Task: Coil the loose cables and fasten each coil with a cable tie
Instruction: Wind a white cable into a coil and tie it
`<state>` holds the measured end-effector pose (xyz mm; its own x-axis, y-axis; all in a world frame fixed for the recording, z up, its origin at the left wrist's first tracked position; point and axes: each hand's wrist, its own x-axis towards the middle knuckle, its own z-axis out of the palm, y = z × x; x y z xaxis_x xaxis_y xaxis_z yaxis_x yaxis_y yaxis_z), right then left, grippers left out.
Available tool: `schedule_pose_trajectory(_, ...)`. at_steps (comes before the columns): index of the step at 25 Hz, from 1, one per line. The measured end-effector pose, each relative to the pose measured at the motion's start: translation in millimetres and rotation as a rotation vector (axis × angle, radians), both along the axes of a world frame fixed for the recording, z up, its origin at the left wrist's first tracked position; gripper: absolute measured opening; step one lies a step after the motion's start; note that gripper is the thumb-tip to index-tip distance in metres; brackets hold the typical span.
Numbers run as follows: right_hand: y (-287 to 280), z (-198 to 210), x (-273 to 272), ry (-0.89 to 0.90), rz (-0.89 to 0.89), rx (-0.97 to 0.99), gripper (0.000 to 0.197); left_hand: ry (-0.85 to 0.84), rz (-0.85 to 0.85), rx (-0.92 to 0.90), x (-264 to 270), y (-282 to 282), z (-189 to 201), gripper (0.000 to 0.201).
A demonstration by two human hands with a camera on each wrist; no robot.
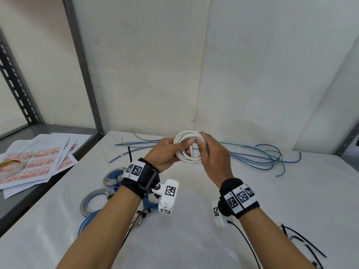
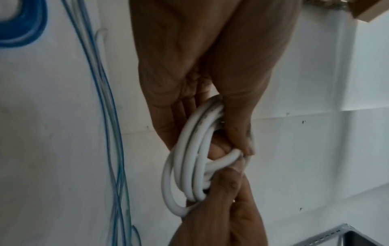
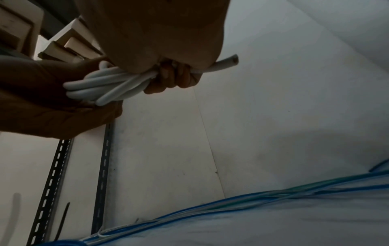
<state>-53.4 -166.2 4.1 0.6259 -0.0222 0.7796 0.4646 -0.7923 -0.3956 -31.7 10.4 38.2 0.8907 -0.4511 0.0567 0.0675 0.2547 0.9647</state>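
A thick white cable wound into a coil (image 1: 188, 148) hangs in the air over the white table (image 1: 194, 220), held between both hands. My left hand (image 1: 166, 152) grips the coil's left side, thumb across the loops (image 2: 189, 166). My right hand (image 1: 210, 154) has its fingers curled round the right side of the coil (image 3: 109, 83); the cable's cut end (image 3: 231, 62) sticks out past this hand. Loose blue and green cables (image 1: 258, 158) lie on the table behind the hands. Black cable ties (image 1: 305, 243) lie at the front right, another (image 1: 129, 154) near the left.
Several tied coils of blue and grey cable (image 1: 97, 200) lie under my left forearm. A grey metal shelf (image 1: 48, 131) on the left carries printed FRAGILE label sheets (image 1: 37, 164) and a tape roll (image 1: 10, 166). White walls close the back.
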Motion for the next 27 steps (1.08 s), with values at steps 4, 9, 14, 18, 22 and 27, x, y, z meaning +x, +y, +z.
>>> schedule_pose_trajectory(4,1.1,-0.9,2.9,0.067,-0.004,-0.081,0.030,-0.028,-0.058,0.105,2.2,0.6,2.3,0.018)
schedule_pose_trajectory(9,-6.9,2.0,7.1,0.035,-0.073,-0.189,0.035,-0.083,-0.055,0.116,12.1,4.4,0.0,0.027)
schedule_pose_trajectory(14,-5.5,4.0,3.4,0.090,-0.048,-0.160,0.034,-0.172,-0.028,0.163,13.5,0.7,-4.3,0.023)
schedule_pose_trajectory(18,-3.6,12.1,0.7,0.160,0.087,0.060,0.021,-0.486,0.017,0.370,11.7,5.9,-5.1,0.025)
schedule_pose_trajectory(22,-7.6,15.5,1.6,0.186,0.079,-0.013,0.024,-0.358,-0.126,0.403,13.0,15.3,9.2,0.030)
schedule_pose_trajectory(27,0.5,22.1,-5.5,0.254,0.115,-0.279,0.020,-0.234,0.001,0.585,6.9,-2.8,21.9,0.068)
